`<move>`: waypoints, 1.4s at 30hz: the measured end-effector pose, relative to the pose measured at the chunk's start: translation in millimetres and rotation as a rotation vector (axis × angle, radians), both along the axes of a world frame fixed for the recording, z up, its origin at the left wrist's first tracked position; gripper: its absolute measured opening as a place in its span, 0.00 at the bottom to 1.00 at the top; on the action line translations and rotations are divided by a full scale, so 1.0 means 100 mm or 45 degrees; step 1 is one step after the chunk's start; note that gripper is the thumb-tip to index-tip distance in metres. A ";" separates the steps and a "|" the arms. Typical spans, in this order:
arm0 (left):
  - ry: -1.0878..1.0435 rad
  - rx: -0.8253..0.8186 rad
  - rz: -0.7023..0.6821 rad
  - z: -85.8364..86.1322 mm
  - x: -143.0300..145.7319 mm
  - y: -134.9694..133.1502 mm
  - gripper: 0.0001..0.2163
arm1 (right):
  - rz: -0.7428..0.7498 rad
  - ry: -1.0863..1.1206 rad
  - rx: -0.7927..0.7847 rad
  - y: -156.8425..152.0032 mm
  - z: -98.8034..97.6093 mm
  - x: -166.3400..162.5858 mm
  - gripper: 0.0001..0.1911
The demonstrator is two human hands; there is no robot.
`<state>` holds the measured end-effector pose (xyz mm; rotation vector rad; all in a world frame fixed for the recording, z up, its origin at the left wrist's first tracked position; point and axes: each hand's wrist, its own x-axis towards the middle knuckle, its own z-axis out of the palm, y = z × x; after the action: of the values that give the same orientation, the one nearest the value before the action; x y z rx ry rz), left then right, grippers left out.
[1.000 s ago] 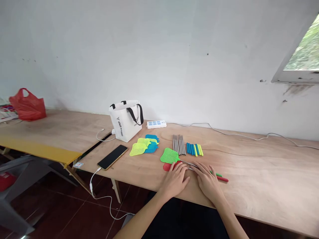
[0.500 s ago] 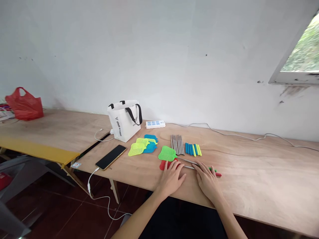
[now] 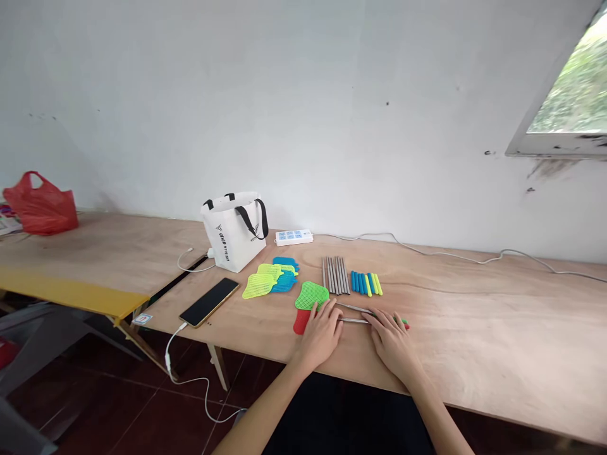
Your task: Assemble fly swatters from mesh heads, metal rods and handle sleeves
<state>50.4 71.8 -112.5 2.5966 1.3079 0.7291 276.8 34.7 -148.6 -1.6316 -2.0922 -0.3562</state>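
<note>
Hands flat, fingers spread: left hand [image 3: 320, 333] covers red swatter [image 3: 300, 321], right hand [image 3: 391, 343] presses its metal rod [image 3: 353, 320]; neither visibly grips.

On worktop [image 3: 474, 341]: tote bag [image 3: 233, 230] sitting behind phone [image 3: 208, 302]; power strip [image 3: 294, 237] lying to bag's right; metal rods [image 3: 334, 275] lying btwn swatter heads [image 3: 271, 280] & handle grips [image 3: 366, 283].
</note>
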 end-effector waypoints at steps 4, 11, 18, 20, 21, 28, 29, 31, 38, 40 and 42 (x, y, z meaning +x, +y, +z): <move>-0.010 0.026 -0.006 -0.01 -0.08 0.09 0.08 | -0.101 0.032 -0.009 -0.01 -0.01 -0.02 0.23; -0.016 0.039 0.057 0.00 -0.11 0.09 0.14 | -0.137 0.180 -0.080 0.00 0.00 -0.03 0.21; 0.021 0.001 0.044 0.02 -0.10 0.07 0.13 | -0.144 0.132 -0.009 -0.01 0.03 -0.05 0.20; 0.007 0.012 0.047 0.03 -0.09 0.06 0.12 | -0.114 0.126 0.035 -0.03 0.08 -0.07 0.19; -0.007 0.028 0.053 0.04 -0.08 0.05 0.11 | -0.075 0.134 0.048 -0.04 0.12 -0.07 0.19; 0.010 -0.017 0.140 0.11 -0.02 0.02 0.14 | 0.173 0.270 -0.132 -0.12 0.30 -0.19 0.18; 0.045 -0.053 0.099 0.11 -0.02 0.01 0.15 | 0.181 0.268 -0.170 -0.12 0.30 -0.21 0.18; 0.096 -0.087 0.027 0.09 -0.02 0.01 0.13 | 0.161 0.266 -0.195 -0.12 0.30 -0.22 0.17; 0.076 -0.138 0.033 0.14 -0.03 -0.01 0.12 | 0.134 0.286 -0.187 -0.12 0.33 -0.24 0.17; 0.077 -0.143 0.038 0.15 -0.03 -0.01 0.12 | 0.136 0.284 -0.189 -0.12 0.32 -0.24 0.17; 0.077 -0.149 0.040 0.16 -0.03 -0.02 0.13 | 0.149 0.267 -0.163 -0.11 0.31 -0.23 0.17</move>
<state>47.2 70.2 -96.6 2.5298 1.3676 0.5643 253.9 23.3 -117.6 -1.5347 -2.0738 -0.0118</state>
